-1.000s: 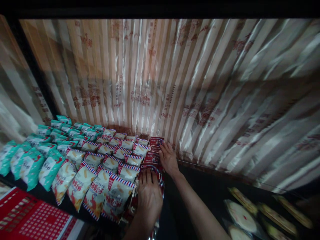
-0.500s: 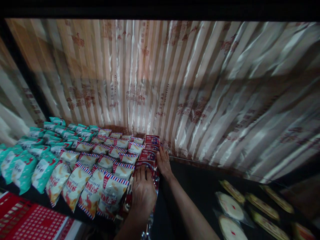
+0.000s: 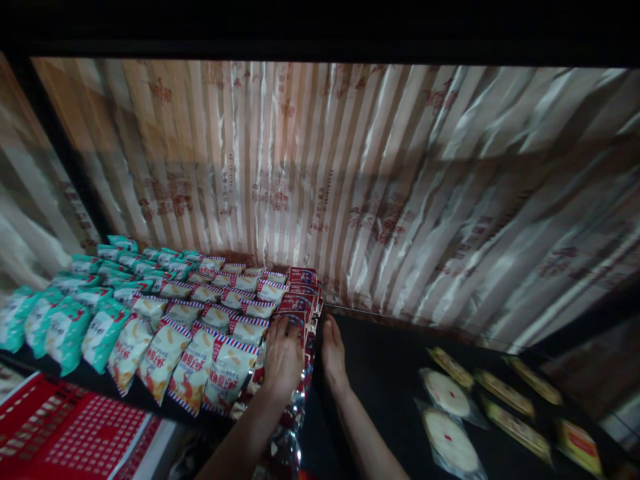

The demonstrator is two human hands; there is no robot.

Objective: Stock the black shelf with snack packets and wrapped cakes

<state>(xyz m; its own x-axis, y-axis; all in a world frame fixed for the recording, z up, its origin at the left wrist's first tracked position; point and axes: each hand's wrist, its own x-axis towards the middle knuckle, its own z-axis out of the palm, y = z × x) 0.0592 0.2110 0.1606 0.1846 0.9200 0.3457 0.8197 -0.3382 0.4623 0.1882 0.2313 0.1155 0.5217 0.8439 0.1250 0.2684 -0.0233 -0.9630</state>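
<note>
Head: left hand (image 3: 284, 357) palm-down on packets (image 3: 296, 303)

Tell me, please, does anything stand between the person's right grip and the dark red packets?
Nothing visible does: only a narrow strip of black shelf shows between the right grip and the dark red packets. The left grip rests on them.

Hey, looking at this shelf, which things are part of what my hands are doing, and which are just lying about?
Part of it, it seems:
- red packets, under your left hand; your right hand is beside them

Just lying about:
- teal bags
- striped-edge white bags
- round white packs
- long yellow packs
- red basket
</note>
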